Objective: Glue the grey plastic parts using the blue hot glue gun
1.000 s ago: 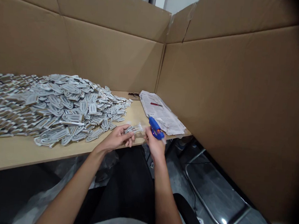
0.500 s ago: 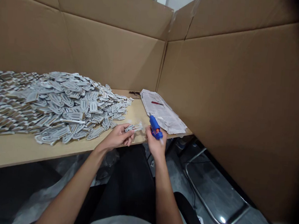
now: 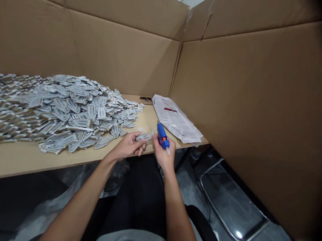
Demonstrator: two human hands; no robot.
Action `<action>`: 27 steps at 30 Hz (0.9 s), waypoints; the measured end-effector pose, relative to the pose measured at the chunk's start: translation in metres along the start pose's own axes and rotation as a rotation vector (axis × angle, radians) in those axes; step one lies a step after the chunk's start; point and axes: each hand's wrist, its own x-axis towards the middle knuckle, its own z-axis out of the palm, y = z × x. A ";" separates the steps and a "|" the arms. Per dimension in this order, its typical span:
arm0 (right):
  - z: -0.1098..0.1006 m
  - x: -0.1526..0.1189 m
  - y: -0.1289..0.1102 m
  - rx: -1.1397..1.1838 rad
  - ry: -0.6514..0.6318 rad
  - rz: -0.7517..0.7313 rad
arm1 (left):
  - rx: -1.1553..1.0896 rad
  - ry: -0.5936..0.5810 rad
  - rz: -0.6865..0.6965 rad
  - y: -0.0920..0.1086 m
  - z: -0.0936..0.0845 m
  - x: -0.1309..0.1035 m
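Observation:
Between the thumb and fingers of my left hand is a flat grey-and-white slotted piece, its free end pointing right. My right hand is wrapped round a blue hot glue gun with an orange part and a clear glue stick poking out of its back. The gun's nozzle points away from me, up and slightly left. The two hands are close together over the table's front edge, the piece's free end beside my right fingers. A big heap of similar grey pieces lies to the left.
Newspaper sheets with a red pen-like item on them lie at the right end of the wooden table. Tall cardboard walls stand behind and to the right. A metal-framed folding chair is at lower right.
My right hand has moved a little left with the glue gun, closer to the piece. My left hand holds the piece in nearly the same spot. The view has shifted slightly.

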 end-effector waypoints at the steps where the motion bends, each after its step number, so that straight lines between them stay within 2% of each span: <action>1: 0.001 -0.001 0.001 -0.019 0.007 -0.004 | 0.004 0.001 0.002 0.000 0.000 0.000; 12: 0.005 -0.009 -0.005 -0.209 0.017 -0.126 | 0.021 0.027 0.013 -0.003 0.001 0.002; 17: 0.002 -0.007 -0.005 -0.339 0.106 -0.166 | 0.038 0.030 0.021 0.000 0.001 0.000; 20: 0.000 -0.005 -0.003 -0.331 0.091 -0.172 | 0.028 0.113 0.006 0.000 0.001 0.001; 23: -0.001 -0.005 -0.005 -0.258 0.049 -0.174 | -0.002 0.279 -0.009 -0.005 -0.003 0.004; 25: -0.002 -0.005 -0.009 -0.185 0.038 -0.145 | -0.031 0.385 0.018 -0.010 -0.005 0.007; 27: -0.006 -0.004 -0.014 -0.100 0.006 -0.086 | -0.084 0.441 0.045 -0.014 -0.007 0.010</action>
